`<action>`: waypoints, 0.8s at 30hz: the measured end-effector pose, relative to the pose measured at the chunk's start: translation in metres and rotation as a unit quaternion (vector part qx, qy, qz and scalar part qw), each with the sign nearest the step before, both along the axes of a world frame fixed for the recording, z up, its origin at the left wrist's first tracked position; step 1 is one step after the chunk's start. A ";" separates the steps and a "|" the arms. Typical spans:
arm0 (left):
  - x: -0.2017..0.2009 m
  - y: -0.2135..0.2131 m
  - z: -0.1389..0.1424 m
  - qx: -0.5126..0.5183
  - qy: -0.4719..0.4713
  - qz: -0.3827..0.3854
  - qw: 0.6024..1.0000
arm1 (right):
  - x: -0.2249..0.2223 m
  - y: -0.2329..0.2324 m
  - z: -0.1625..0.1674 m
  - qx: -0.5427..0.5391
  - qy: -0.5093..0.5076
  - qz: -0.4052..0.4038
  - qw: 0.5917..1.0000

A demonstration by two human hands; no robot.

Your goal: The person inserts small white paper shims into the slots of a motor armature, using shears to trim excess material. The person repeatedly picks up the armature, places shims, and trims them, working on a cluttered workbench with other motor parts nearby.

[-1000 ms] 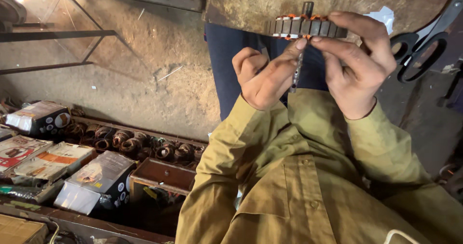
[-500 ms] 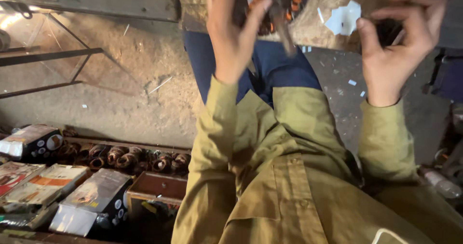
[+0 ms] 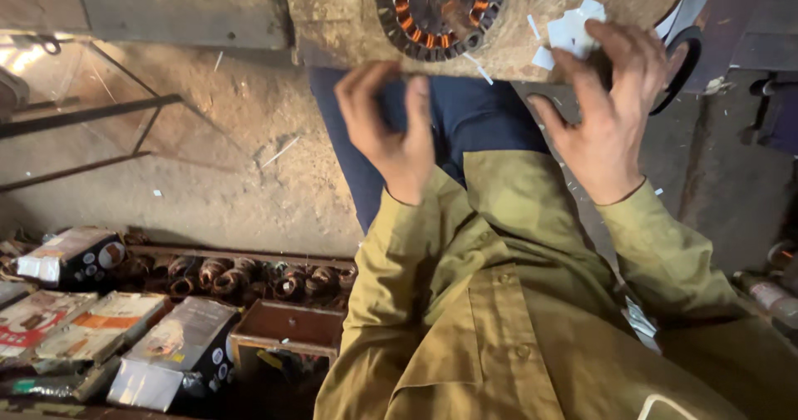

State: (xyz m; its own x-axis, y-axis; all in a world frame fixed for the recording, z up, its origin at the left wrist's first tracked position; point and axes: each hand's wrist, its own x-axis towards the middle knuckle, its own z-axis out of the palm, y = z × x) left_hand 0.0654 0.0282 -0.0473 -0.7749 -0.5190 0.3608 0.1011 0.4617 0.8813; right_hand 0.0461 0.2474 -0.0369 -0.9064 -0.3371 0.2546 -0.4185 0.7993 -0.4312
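Both grips are empty: your left hand (image 3: 391, 133) hangs half-curled, your right hand (image 3: 603, 117) fingers white paper scraps (image 3: 573, 34) at three o'clock of the round copper-wound stator (image 3: 440, 9) on the worn wooden counter (image 3: 332, 21).

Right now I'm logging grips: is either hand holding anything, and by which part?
The right hand rests its fingertips on white paper scraps; no clear grip. The left hand holds nothing.
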 end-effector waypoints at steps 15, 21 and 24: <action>0.025 0.039 -0.031 0.447 -0.133 -0.163 0.869 | -0.005 -0.025 -0.011 -0.039 0.084 0.080 0.992; 0.039 0.040 -0.042 0.434 -0.112 -0.279 0.849 | 0.026 -0.029 0.015 -0.304 -0.216 -0.062 0.926; 0.042 0.042 -0.043 0.525 -0.129 -0.253 0.803 | 0.026 -0.004 0.032 -0.110 0.005 0.004 0.994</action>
State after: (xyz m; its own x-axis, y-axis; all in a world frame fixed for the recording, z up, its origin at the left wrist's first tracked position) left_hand 0.1076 0.0702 -0.0904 -0.9608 -0.0276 -0.2759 -0.2070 -0.5907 0.7799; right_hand 0.0719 0.2433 -0.0045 -0.9011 -0.2790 0.3318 -0.4291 0.6832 -0.5909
